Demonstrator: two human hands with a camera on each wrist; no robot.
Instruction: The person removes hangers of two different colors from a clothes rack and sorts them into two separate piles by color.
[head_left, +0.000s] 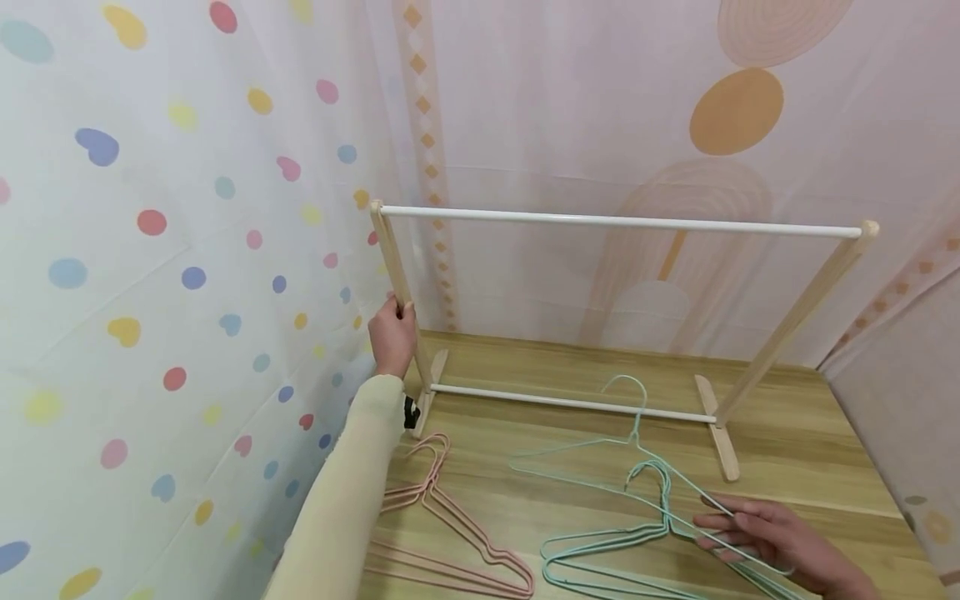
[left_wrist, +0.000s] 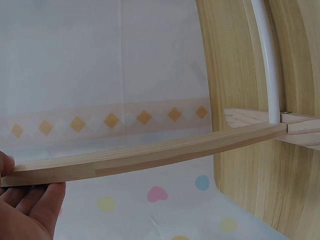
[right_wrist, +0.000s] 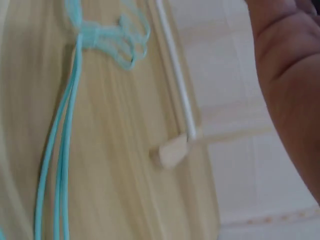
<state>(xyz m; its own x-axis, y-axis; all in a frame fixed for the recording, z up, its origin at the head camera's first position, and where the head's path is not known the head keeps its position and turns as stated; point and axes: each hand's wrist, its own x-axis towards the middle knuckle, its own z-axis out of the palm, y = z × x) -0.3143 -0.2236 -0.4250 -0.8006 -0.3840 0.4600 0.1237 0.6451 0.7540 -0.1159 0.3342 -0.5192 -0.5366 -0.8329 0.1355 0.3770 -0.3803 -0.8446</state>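
My left hand (head_left: 393, 337) grips the left wooden upright (head_left: 388, 250) of a small garment rack. The left wrist view shows the thumb on one side of the upright (left_wrist: 150, 156) and the fingers (left_wrist: 49, 202) on the other. In my right hand (head_left: 783, 537), a mint-green wire hanger (head_left: 636, 427) is pinched near its right end, its hook pointing toward the rack. Several more mint-green hangers (head_left: 666, 508) lie in a stack beneath it. The right wrist view is blurred; part of the right hand (right_wrist: 287, 50) fills its upper right, with the stacked hangers (right_wrist: 65, 140) at left.
A white top rod (head_left: 615, 220) and a lower rod (head_left: 555, 401) span the rack's wooden uprights. Several pink hangers (head_left: 431, 483) lie by the left forearm. Patterned curtains (head_left: 187, 208) surround the wooden table (head_left: 810, 450) at left, back and right.
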